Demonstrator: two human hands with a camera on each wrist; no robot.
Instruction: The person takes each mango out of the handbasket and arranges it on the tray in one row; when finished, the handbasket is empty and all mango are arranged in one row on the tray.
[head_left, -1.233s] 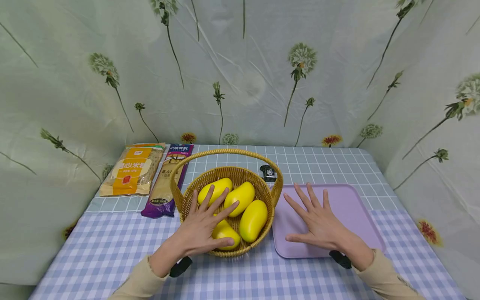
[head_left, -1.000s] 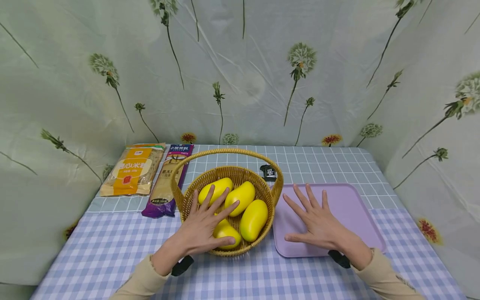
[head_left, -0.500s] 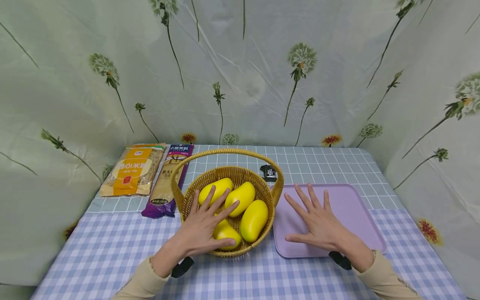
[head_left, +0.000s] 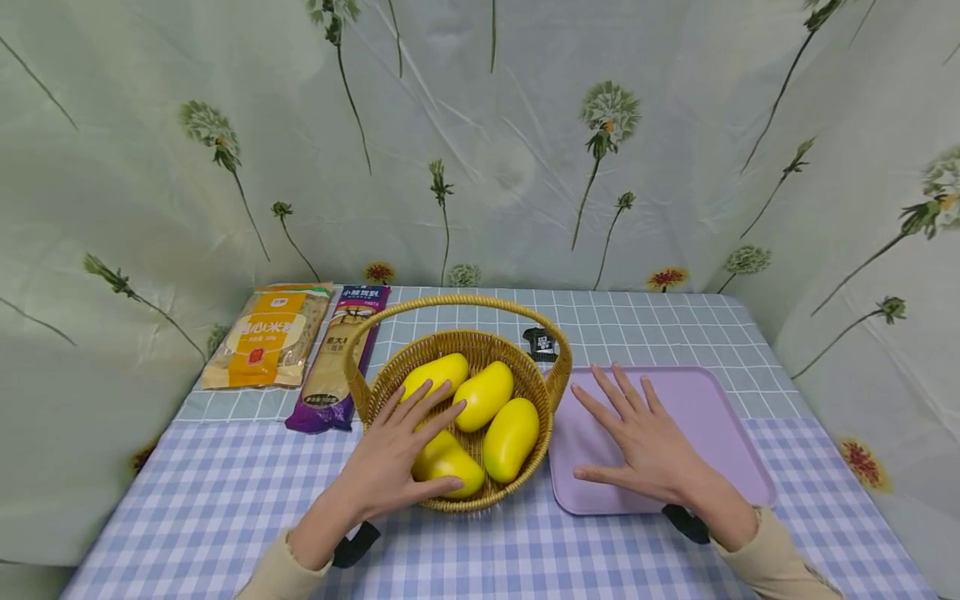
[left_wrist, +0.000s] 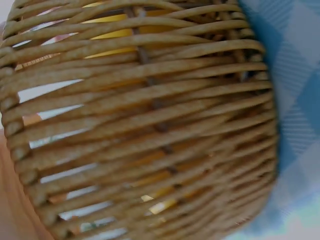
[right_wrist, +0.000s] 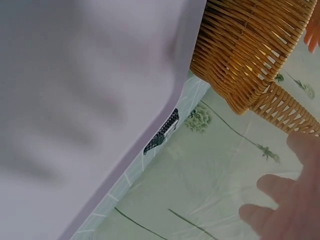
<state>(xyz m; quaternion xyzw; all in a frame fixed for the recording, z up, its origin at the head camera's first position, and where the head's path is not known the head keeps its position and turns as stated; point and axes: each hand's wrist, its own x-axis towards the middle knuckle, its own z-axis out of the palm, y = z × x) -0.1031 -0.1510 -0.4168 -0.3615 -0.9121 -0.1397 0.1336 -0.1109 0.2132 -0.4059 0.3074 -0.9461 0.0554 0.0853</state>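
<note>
Left grip (head_left: 388,457) splays above basket (head_left: 480,342), right grip (head_left: 651,450) beside it. Left of the basket, only the head view shows the "PASTA" packet (head_left: 332,367).

Soft, even light, its source out of view, fills the head view. Around the left hand (head_left: 386,462), the yellow mangoes (head_left: 510,440) carry a faint sheen; beyond the 2 hands, the backdrop (head_left: 510,212) has pale creases. Under the right hand (head_left: 651,450), blurred grey shadows cross the tray (right_wrist: 115,45). Beside the left hand, the basket (left_wrist: 155,115) looks smeary; the right wrist view's fingertips (right_wrist: 275,187) are unfocused.
</note>
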